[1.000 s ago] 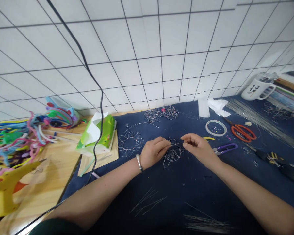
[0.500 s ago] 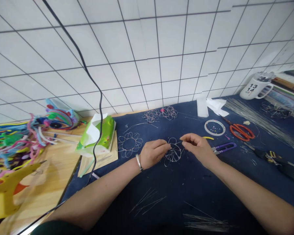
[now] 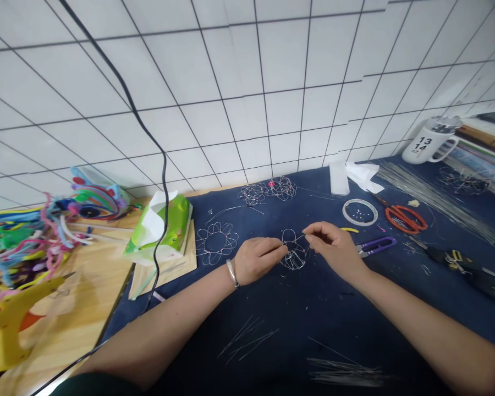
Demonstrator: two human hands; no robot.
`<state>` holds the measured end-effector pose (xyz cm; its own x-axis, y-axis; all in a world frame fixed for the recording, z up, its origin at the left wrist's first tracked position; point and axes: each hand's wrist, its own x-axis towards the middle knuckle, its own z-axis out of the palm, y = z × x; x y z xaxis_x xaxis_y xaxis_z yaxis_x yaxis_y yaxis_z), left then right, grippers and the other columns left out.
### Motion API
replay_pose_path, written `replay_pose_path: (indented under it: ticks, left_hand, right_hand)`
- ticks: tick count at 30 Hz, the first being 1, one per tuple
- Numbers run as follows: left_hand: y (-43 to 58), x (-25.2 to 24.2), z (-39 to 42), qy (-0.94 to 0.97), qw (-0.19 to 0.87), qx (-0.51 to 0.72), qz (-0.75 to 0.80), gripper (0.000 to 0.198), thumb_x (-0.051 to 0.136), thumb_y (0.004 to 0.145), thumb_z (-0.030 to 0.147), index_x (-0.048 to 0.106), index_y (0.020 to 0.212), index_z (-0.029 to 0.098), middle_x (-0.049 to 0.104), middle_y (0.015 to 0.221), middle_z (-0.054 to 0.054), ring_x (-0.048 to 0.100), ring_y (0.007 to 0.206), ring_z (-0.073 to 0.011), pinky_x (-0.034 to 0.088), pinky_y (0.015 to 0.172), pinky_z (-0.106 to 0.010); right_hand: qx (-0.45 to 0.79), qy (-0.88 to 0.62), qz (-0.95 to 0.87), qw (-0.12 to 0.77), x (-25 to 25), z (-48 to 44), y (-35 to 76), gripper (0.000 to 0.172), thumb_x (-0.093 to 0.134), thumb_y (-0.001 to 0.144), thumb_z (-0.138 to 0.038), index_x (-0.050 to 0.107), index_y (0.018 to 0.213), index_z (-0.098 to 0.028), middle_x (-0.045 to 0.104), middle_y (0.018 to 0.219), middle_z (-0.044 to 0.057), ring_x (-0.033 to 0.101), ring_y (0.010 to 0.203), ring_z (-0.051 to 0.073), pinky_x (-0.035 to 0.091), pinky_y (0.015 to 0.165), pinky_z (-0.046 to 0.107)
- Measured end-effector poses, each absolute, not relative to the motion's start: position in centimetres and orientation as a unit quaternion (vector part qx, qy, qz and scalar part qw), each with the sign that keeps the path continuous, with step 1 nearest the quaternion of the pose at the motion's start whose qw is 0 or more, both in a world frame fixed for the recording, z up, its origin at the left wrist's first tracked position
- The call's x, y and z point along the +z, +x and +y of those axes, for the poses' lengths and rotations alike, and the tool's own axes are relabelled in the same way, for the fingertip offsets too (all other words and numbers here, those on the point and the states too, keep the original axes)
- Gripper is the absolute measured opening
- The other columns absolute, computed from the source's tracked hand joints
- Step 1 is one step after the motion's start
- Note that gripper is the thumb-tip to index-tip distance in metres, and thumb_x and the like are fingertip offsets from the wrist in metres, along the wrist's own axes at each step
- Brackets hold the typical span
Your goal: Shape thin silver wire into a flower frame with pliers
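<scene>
Between my hands is a flower-shaped wire frame (image 3: 293,258) with thin looped petals and small beads. My left hand (image 3: 259,257), wearing a silver bangle, pinches its left side. At its upper right, my right hand (image 3: 332,247) has thumb and forefinger closed on the wire frame's edge; the exact wire in the pinch is too fine to make out. A second wire flower (image 3: 216,243) lies flat to the left of my left hand. Two tangled, beaded wire pieces (image 3: 268,190) lie farther back near the wall.
Purple thread snips (image 3: 380,245), orange-handled scissors (image 3: 406,219), a round bead dish (image 3: 359,213) and black pliers (image 3: 457,264) lie right. Loose wires (image 3: 342,372) lie in front. Left are a tissue pack (image 3: 165,228), a yellow glue gun (image 3: 12,319) and a hanging black cable (image 3: 164,181).
The wire flower has turned or tilted slightly between my fingers, its lower petal loops now sitting differently. Both hands keep nearly the same pinch. The view has shifted a little.
</scene>
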<state>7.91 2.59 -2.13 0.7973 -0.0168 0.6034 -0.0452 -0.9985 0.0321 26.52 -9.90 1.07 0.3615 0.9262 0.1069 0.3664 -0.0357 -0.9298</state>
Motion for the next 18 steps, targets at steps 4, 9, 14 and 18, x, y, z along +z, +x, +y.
replay_pose_path:
  ticks: [4, 9, 14, 18]
  left_hand:
    - [8.0, -2.4, 2.6, 0.941, 0.04, 0.334, -0.014, 0.021, 0.051, 0.082, 0.015, 0.053, 0.102, 0.02, 0.061, 0.087, -0.003, 0.059, 0.073, -0.0107, 0.048, 0.063, -0.021]
    - [8.4, -2.1, 2.1, 0.924, 0.142, 0.348, 0.069, 0.016, 0.053, 0.081, 0.017, 0.057, 0.097, 0.019, 0.057, 0.09, -0.005, 0.058, 0.077, -0.0105, 0.051, 0.067, -0.021]
    - [8.6, -1.5, 1.8, 0.911, 0.205, 0.349, 0.076, 0.013, 0.051, 0.082, 0.015, 0.057, 0.093, 0.017, 0.058, 0.098, -0.007, 0.057, 0.088, -0.0129, 0.051, 0.076, -0.026]
    - [8.6, -1.6, 2.0, 0.907, 0.212, 0.355, 0.082, 0.012, 0.053, 0.081, 0.014, 0.057, 0.092, 0.016, 0.058, 0.098, -0.007, 0.057, 0.089, -0.0126, 0.051, 0.078, -0.026]
  right_hand:
    - [0.285, -0.66, -0.495, 0.488, 1.1, -9.9, 26.6, 0.016, 0.052, 0.079, -0.03, 0.059, 0.089, -0.021, 0.058, 0.078, 0.0, 0.052, 0.065, 0.011, 0.043, 0.059, 0.025]
    - [0.305, -0.66, -0.502, 0.468, 0.7, -9.7, 26.7, 0.015, 0.052, 0.079, -0.029, 0.059, 0.089, -0.021, 0.058, 0.078, 0.0, 0.051, 0.064, 0.01, 0.042, 0.059, 0.024]
    - [0.323, -0.664, -0.502, 0.451, -0.2, -9.5, 26.7, 0.016, 0.05, 0.08, -0.029, 0.059, 0.091, -0.021, 0.059, 0.078, -0.001, 0.052, 0.063, 0.01, 0.043, 0.059, 0.024]
    - [0.333, -0.666, -0.504, 0.437, -0.5, -9.4, 26.5, 0.017, 0.048, 0.08, -0.028, 0.059, 0.091, -0.021, 0.059, 0.078, 0.0, 0.052, 0.063, 0.01, 0.043, 0.059, 0.024]
